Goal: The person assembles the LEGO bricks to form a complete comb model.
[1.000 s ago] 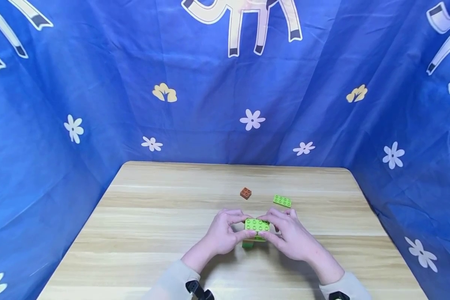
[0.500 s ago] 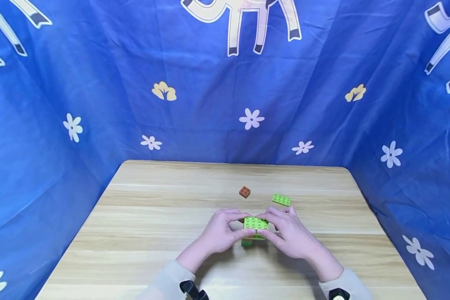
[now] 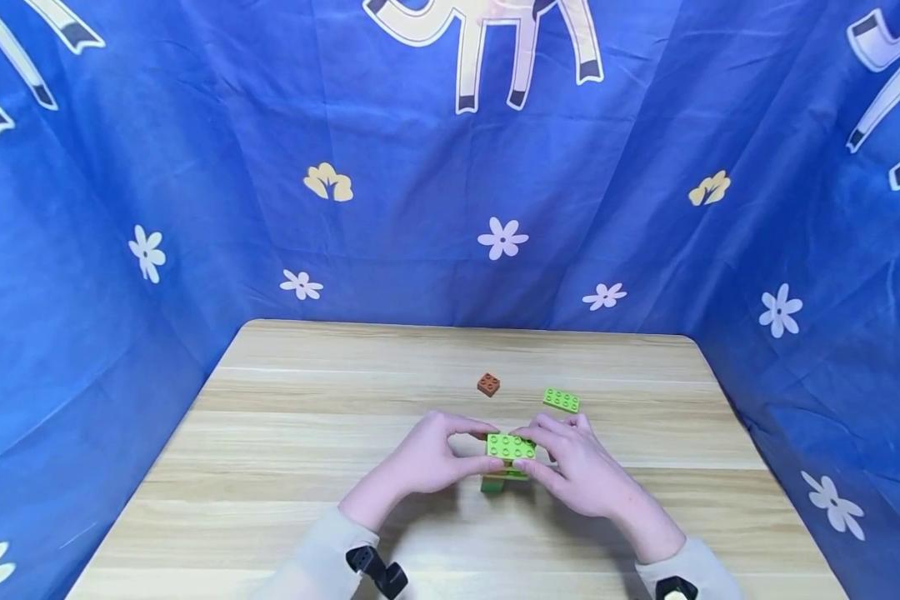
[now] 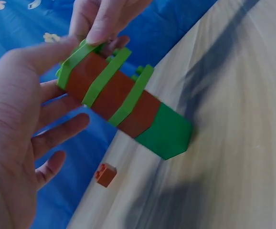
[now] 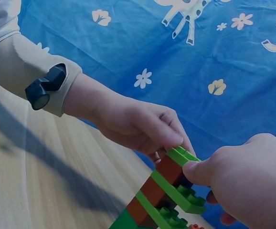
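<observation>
A tower of toy building bricks (image 4: 140, 114) stands on the table, brown bricks alternating with light green plates above a dark green bottom brick (image 4: 165, 132). Its topmost light green plate (image 3: 510, 447) has studs showing. My left hand (image 3: 427, 462) pinches the left end of this plate between thumb and index finger, the other fingers spread apart in the left wrist view. At the opposite end, my right hand (image 3: 588, 479) pinches the plate with its thumb on the near side and fingers behind. The lower plates (image 5: 176, 193) jut out to the right of the brown bricks.
Beyond the tower lie a small brown brick (image 3: 488, 384) and a loose light green plate (image 3: 561, 400). The wooden table (image 3: 285, 400) is bordered by a blue patterned curtain (image 3: 420, 283) at the back and sides.
My left hand has shifted slightly left, its thumb and index finger wider apart at the plate's end, and its forearm has swung outward. My right hand and the tower stay nearly still.
</observation>
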A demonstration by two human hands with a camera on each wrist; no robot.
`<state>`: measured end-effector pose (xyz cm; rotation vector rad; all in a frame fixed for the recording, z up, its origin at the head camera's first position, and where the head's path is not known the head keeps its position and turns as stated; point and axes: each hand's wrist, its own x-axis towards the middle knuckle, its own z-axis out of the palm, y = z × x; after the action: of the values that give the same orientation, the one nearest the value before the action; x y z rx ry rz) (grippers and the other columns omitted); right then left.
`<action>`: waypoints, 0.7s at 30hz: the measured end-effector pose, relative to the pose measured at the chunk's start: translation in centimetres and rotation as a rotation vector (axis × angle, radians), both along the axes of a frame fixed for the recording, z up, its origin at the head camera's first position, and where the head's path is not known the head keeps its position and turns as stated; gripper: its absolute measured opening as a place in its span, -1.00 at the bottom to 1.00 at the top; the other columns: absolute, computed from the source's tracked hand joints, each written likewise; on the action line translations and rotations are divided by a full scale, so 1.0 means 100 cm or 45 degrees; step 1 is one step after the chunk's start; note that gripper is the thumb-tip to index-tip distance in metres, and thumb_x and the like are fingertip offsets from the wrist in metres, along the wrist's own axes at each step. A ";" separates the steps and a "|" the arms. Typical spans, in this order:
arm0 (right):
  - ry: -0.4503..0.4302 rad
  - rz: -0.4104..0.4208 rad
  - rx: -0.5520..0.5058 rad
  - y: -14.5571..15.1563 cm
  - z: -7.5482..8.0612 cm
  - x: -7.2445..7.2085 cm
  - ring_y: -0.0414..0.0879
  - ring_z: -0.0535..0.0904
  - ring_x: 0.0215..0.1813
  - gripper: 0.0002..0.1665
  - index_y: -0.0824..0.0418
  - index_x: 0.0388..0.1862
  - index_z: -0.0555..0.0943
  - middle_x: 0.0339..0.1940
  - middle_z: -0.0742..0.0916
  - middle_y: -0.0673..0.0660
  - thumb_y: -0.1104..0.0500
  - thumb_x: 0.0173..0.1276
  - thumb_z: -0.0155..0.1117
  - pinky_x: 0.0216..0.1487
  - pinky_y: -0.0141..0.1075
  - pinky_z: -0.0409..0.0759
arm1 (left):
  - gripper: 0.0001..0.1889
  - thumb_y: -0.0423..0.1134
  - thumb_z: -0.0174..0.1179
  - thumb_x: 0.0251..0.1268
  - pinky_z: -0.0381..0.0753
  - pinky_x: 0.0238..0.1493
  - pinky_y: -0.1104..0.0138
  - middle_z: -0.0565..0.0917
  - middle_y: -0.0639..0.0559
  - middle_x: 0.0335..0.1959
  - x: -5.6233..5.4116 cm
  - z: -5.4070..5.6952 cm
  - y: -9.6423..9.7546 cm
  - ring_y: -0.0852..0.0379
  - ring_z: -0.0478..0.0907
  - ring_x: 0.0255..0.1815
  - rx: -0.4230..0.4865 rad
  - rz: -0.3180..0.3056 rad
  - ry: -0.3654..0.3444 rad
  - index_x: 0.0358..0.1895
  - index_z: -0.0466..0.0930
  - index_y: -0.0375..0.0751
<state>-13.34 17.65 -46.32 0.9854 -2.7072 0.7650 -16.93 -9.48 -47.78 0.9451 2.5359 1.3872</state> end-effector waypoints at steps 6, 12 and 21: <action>0.033 0.016 -0.001 0.001 -0.001 -0.001 -0.33 0.56 -0.10 -0.55 0.01 0.28 0.69 -0.07 0.61 -0.26 -0.17 0.58 0.29 0.16 -0.01 0.31 | -0.64 0.13 0.42 0.37 0.54 0.30 -0.09 0.80 0.27 -0.04 -0.016 0.000 -0.009 0.13 0.69 0.14 0.093 0.059 -0.053 0.07 0.83 0.03; 0.027 0.025 -0.008 -0.001 -0.001 -0.001 -0.35 0.54 -0.15 -0.54 0.05 0.28 0.69 -0.07 0.61 -0.26 -0.16 0.58 0.30 0.16 0.00 0.30 | -0.59 0.05 0.39 0.43 0.53 0.28 -0.11 0.78 0.12 0.08 -0.040 -0.014 -0.010 0.01 0.70 0.14 0.050 0.165 -0.020 0.19 0.75 -0.08; 0.024 0.024 -0.009 -0.001 -0.001 -0.001 -0.38 0.50 -0.16 -0.55 0.04 0.29 0.69 -0.08 0.60 -0.27 -0.14 0.57 0.31 0.16 -0.03 0.28 | -0.45 -0.09 0.41 0.43 0.39 0.45 -0.02 0.64 -0.09 0.32 -0.078 -0.034 -0.004 -0.10 0.51 0.39 -0.244 0.215 0.149 0.40 0.57 -0.16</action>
<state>-13.40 17.54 -46.38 1.0129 -2.6813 0.7642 -24.69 -9.86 -51.15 0.8178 2.8324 1.1285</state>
